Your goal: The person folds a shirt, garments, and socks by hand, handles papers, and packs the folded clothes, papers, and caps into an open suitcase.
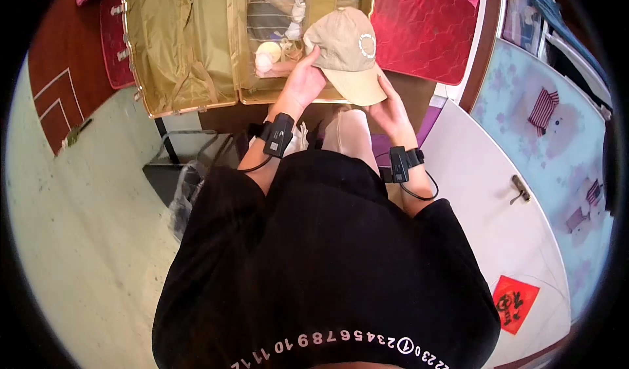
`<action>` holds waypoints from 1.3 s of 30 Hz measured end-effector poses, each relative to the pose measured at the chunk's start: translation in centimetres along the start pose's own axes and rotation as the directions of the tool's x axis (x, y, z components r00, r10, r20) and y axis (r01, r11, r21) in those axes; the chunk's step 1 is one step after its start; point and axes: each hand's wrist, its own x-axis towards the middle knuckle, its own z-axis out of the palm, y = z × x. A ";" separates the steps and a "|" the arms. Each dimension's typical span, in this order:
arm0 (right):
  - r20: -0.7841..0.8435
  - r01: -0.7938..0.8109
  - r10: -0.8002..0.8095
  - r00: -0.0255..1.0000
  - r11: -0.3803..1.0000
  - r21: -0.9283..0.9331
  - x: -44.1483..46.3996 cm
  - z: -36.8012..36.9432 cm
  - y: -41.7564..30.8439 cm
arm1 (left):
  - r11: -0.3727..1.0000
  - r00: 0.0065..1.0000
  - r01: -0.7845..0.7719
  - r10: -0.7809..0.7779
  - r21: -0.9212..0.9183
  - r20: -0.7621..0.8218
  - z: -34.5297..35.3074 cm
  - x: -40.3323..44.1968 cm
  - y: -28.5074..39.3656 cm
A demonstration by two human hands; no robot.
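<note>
A beige baseball cap [341,45] with a ring of white lettering is held up between my two hands, its brim pointing down toward me. My left hand [304,81] grips the cap's left side, thumb on the outside of the crown and the other fingers hidden. On the right edge, by the brim, my right hand [390,107] has closed, with its fingertips partly behind the cap. Beneath and behind the cap lies an open suitcase [177,55] with a gold lining. Its right half has a mesh pocket [275,15] and round pale items [268,56] near my left hand.
Red quilted mats [426,32] lie around the suitcase. A white door [485,172] with a metal handle stands to the right, beside a blue patterned cover [537,100]. Below the suitcase at left is a dark chair-like frame [187,172] with a clear plastic bag.
</note>
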 end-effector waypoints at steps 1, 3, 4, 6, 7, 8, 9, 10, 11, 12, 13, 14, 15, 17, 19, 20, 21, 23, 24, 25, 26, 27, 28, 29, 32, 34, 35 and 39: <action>-0.071 0.004 -0.011 0.997 0.995 -0.098 0.2 -0.1 0.2 | 0.999 1.000 0.017 -0.017 0.034 -0.020 -0.3 0.1 0.8; -0.244 0.094 -0.215 0.946 0.899 -0.427 0.5 -1.2 0.4 | 0.992 0.997 0.063 -0.058 0.112 -0.045 -1.2 0.5 2.3; -0.293 0.141 -0.410 0.863 0.755 -0.641 0.8 -1.6 0.3 | 0.985 0.995 0.083 -0.075 0.150 -0.058 -1.4 0.5 3.0; -0.119 0.261 -0.602 0.789 0.504 -0.823 1.9 -1.5 -1.2 | 0.956 0.994 0.108 -0.101 0.272 -0.041 -1.2 0.4 4.8; 0.020 0.315 -0.609 0.793 0.381 -0.870 2.2 -0.3 -2.3 | 0.937 0.993 0.119 -0.113 0.329 -0.037 -1.1 0.2 5.5; 0.159 0.370 -0.593 0.790 0.254 -0.894 2.3 1.0 -3.5 | 0.927 0.989 0.145 -0.144 0.345 -0.029 -1.3 0.2 5.9; 0.302 0.425 -0.548 0.780 0.110 -0.898 2.6 2.3 -4.6 | 0.917 0.985 0.170 -0.174 0.361 -0.022 -1.7 0.6 6.3; 0.438 0.482 -0.477 0.762 -0.033 -0.875 2.9 3.5 -5.4 | 0.907 0.979 0.194 -0.203 0.374 -0.015 -1.9 1.0 6.4; 0.449 0.498 -0.370 0.813 0.044 -0.866 3.0 4.6 -6.1 | 0.894 0.968 0.244 -0.246 0.377 -0.043 -1.3 1.0 6.5; 0.467 0.505 -0.249 0.849 0.122 -0.854 3.2 5.7 -6.7 | 0.874 0.972 0.233 -0.229 0.426 -0.061 -0.8 0.8 6.2; 0.491 0.505 -0.119 0.863 0.201 -0.840 3.6 6.1 -7.0 | 0.854 0.976 0.217 -0.204 0.473 -0.080 -0.3 0.6 6.0; 0.464 0.434 0.055 0.884 0.268 -0.860 4.2 5.9 -7.2 | 0.827 0.980 0.197 -0.174 0.527 -0.095 0.0 0.8 5.9; 0.436 0.359 0.215 0.874 0.321 -0.877 4.9 5.6 -7.5 | 0.772 0.992 0.108 -0.129 0.626 -0.012 -0.1 1.4 5.5; 0.398 0.244 0.383 0.834 0.391 -0.887 5.6 5.0 -8.0 | 0.817 0.989 0.123 -0.145 0.563 -0.005 -0.7 2.0 4.6; 0.376 0.156 0.446 0.812 0.455 -0.877 5.1 4.4 -7.6 | 0.743 0.989 0.117 -0.145 0.659 -0.013 -0.2 2.1 3.7; 0.365 0.109 0.478 0.799 0.483 -0.869 4.8 3.8 -7.5 | 0.713 0.991 0.099 -0.135 0.694 -0.003 -0.5 2.3 2.8; 0.368 0.106 0.494 0.788 0.481 -0.870 5.2 2.3 -7.6 | 0.678 0.992 0.074 -0.123 0.732 0.014 -0.6 2.6 2.1; 0.314 0.025 0.482 0.818 0.516 -0.856 5.6 -0.2 -8.3 | 0.714 0.986 0.133 -0.168 0.688 -0.016 1.4 2.2 0.9; 0.285 -0.017 0.477 0.832 0.534 -0.845 6.0 -1.9 -8.3 | 0.673 0.987 0.117 -0.162 0.731 -0.009 1.2 2.6 0.4; 0.262 -0.017 0.451 0.853 0.526 -0.850 6.8 -4.0 -8.3 | 0.629 0.988 0.103 -0.157 0.770 -0.004 0.5 3.2 -0.2; 0.249 -0.065 0.475 0.844 0.552 -0.831 7.0 -6.3 -8.9 | 0.582 0.988 0.091 -0.153 0.808 -0.002 0.1 3.7 -0.8; 0.235 -0.116 0.499 0.834 0.575 -0.810 6.2 -6.5 -9.4 | 0.516 0.983 0.053 -0.178 0.855 0.046 -0.3 4.4 -1.0; 0.223 -0.165 0.520 0.825 0.597 -0.785 5.0 -6.0 -10.2 | 0.516 0.975 0.076 -0.219 0.853 0.046 1.1 4.0 -1.2; 0.339 -0.192 0.592 0.731 0.655 -0.731 4.3 -5.1 -10.9 | 0.516 0.964 0.094 -0.259 0.852 0.051 2.7 3.7 -1.4; 0.309 -0.075 0.479 0.821 0.628 -0.775 2.3 -5.0 -11.8 | 0.486 0.946 0.056 -0.306 0.872 0.109 3.5 5.0 -2.8; 0.314 -0.096 0.413 0.855 0.721 -0.686 1.2 -4.6 -11.6 | 0.464 0.933 -0.005 -0.316 0.886 0.171 2.8 6.3 -3.4; 0.314 -0.104 0.381 0.869 0.763 -0.637 0.9 -4.7 -11.5 | 0.459 0.924 -0.041 -0.321 0.888 0.208 2.6 6.9 -3.6; 0.311 -0.169 0.356 0.881 0.851 -0.497 1.1 -6.6 -11.0 | 0.557 0.915 0.067 -0.365 0.828 0.171 1.8 8.9 -4.4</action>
